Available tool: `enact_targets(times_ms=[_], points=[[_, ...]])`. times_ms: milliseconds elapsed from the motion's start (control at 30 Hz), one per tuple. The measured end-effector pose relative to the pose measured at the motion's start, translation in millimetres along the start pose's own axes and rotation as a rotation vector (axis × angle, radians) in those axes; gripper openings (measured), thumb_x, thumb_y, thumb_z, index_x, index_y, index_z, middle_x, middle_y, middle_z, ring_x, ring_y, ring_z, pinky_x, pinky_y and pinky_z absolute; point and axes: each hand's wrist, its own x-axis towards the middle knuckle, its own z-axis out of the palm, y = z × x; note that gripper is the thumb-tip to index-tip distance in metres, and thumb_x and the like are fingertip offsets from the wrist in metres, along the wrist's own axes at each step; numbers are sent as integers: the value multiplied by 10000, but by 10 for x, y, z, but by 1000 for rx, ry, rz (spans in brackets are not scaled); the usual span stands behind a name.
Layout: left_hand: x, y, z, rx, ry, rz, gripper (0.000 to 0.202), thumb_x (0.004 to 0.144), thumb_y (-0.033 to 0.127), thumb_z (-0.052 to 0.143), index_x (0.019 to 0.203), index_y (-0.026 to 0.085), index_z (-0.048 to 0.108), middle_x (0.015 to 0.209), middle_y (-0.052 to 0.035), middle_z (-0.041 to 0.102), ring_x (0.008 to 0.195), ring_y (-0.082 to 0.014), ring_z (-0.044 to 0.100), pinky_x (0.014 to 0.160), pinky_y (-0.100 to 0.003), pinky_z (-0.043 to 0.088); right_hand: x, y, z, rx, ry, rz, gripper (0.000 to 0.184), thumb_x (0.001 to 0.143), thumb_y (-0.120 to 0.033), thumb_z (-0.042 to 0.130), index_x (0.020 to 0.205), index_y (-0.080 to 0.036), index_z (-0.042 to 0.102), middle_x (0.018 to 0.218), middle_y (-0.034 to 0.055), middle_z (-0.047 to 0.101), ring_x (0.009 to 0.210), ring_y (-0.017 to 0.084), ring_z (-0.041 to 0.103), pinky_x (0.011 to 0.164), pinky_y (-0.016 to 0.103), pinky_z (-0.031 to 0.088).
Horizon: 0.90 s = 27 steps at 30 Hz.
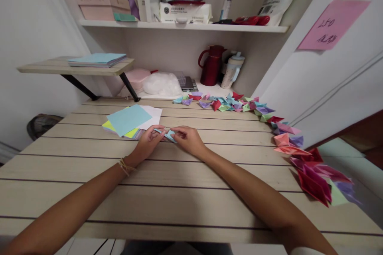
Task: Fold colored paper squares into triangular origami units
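Between my two hands, just above the middle of the slatted table, is a small folded piece of light blue paper (pixel 170 135). My left hand (pixel 151 139) pinches its left side with thumb and fingers. On the right side, my right hand (pixel 188 138) grips it, with the fingertips partly covering the folds. Close behind my left hand lies a loose stack of coloured paper sheets, with a light blue sheet (pixel 129 120) on top, and white and yellow sheets showing beneath it.
Folded paper boats (pixel 229 102) in many colours line the table's back and right edge. A small raised shelf (pixel 38 66) at the left holds more paper (pixel 97 59). Behind the table stand a red jug (pixel 212 65), a pale tumbler (pixel 232 71) and a white plastic bag (pixel 163 84).
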Motion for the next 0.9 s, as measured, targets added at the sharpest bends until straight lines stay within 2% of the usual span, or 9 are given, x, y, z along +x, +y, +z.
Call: enact_targets(times_ms=[167,267,400,567,667,800,900], points=[[1,-6,3,20,9,-6,314,706,321,644,964,159,566,693,-20,643,662,-153,627,679,-287,519,-50,58,42,14,-20,4,301,767,-356,579,1006,-201,674,805,42,690,630,152,612,580,253,462],[-3,-11,-1,13,-4,-2,330,705,316,647,979,157,554,753,-25,646,681,-140,627,696,-271,512,-58,33,38,-30,-44,-38,285,794,-354,550,1013,-217,670,823,35,698,647,166,615,582,258,452],[-12,19,16,-9,-15,6,346,698,299,654,990,152,540,865,-40,639,705,-127,627,718,-266,510,-64,-11,-4,-160,-117,-185,260,849,-254,467,1035,-254,648,902,32,692,742,181,622,682,273,451],[-9,49,60,27,-16,30,351,707,301,642,1004,148,535,894,-53,635,720,-135,623,727,-274,511,-77,7,-16,-342,-151,-248,433,853,-203,431,1285,-244,440,1055,65,649,906,205,609,801,302,448],[14,42,85,53,-26,69,369,716,290,633,1038,157,513,896,-47,625,773,-141,618,736,-273,508,-82,-13,-26,-502,-181,-251,473,858,-185,404,1330,-194,372,1125,107,614,956,215,592,821,314,448],[74,89,161,112,-40,131,388,731,280,613,1079,164,486,835,-31,608,795,-152,612,715,-279,508,-89,-128,-106,-787,-281,-169,497,867,-164,356,1357,-99,298,1088,179,618,887,237,609,752,323,467],[154,163,286,146,-73,195,382,737,265,606,1086,169,486,828,-29,600,766,-139,606,699,-264,502,-89,-202,-220,-905,-287,-110,551,870,-179,344,1390,-83,190,1019,180,643,842,234,612,721,313,468]])
